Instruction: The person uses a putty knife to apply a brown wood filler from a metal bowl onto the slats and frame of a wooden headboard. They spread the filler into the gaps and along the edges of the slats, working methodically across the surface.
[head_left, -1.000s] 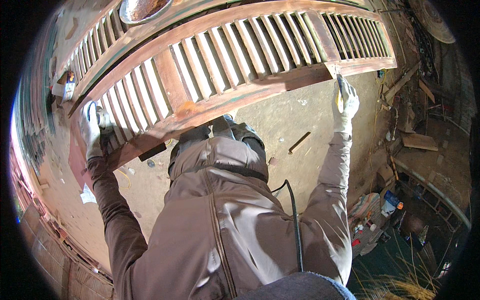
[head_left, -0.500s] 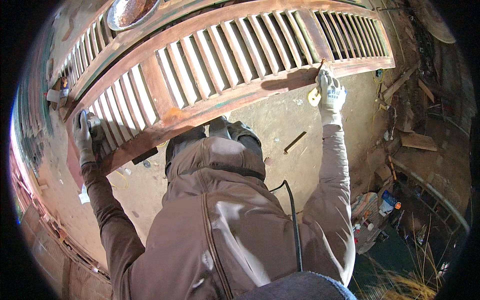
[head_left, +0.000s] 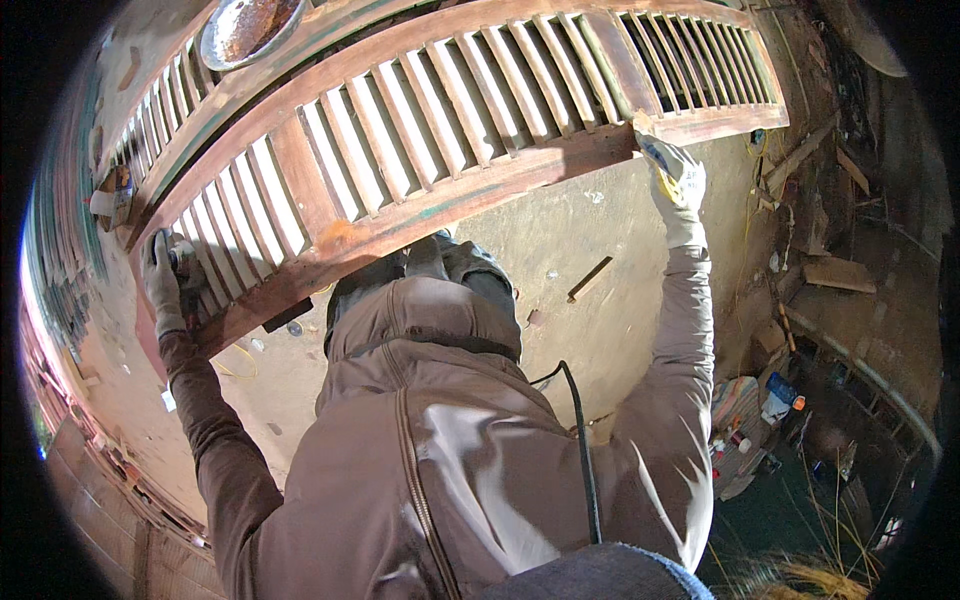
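Note:
A long reddish-brown louvered wooden shutter (head_left: 420,216) stretches across the view in front of me, its slats set between two rails. My left hand (head_left: 160,275), in a pale work glove, grips the shutter's left end, with a dark, shadowed shape I cannot make out right beside it. On the right, my gloved right hand (head_left: 680,180) reaches to the near rail. Its fingers are closed on a small brown piece (head_left: 642,122) at the rail's edge; what that piece is does not show clearly. A yellow patch shows at the glove's palm side.
Behind lies a second louvered shutter (head_left: 150,125), with a metal bowl (head_left: 250,35) of brown stuff on it. A small container (head_left: 112,195) stands at the left. A wood strip (head_left: 589,279) lies on the floor; scrap wood (head_left: 838,273) and a blue bottle (head_left: 783,390) lie to the right.
My right hand has turned and tilted at the wrist, shifting slightly right and down, with its fingertips still at the near rail. My left hand has stayed at the shutter's left end.

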